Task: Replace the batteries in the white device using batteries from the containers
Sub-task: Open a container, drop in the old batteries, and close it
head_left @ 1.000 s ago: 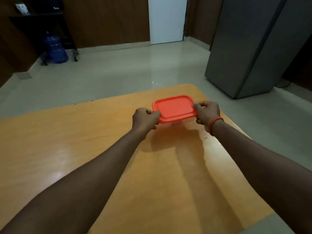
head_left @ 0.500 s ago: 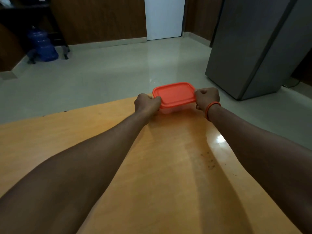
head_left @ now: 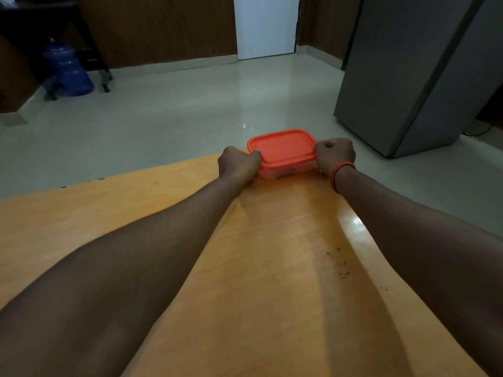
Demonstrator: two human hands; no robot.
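Just above the middle of the frame, a small rectangular clear plastic container with a rounded orange snap-on lid (head_left: 283, 148) sits at the far edge of the glossy orange-brown wooden table (head_left: 272, 268), and both hands are clasped on its short ends. The left hand (head_left: 239, 164) is curled around the left end with its thumb pressed onto the lid's rim; the right hand (head_left: 335, 153), with a thin orange band (head_left: 341, 172) at the wrist, is fisted against the right end, fingers tucked under where they cannot be seen. The lid is on and looks fully seated, so the step in hand appears to be getting this container open, or first drawing it nearer. With the box so close to the table's far edge and both arms at full stretch, it would be wise to slide it toward the lower middle of the frame before prying. Then 1 hand should pin the clear base flat while the other lifts 1 corner of the lid and peels along the rim; a sudden pop could scatter whatever lies inside. The contents are too dim to make out, and neither the white device nor a 2nd container is in view.
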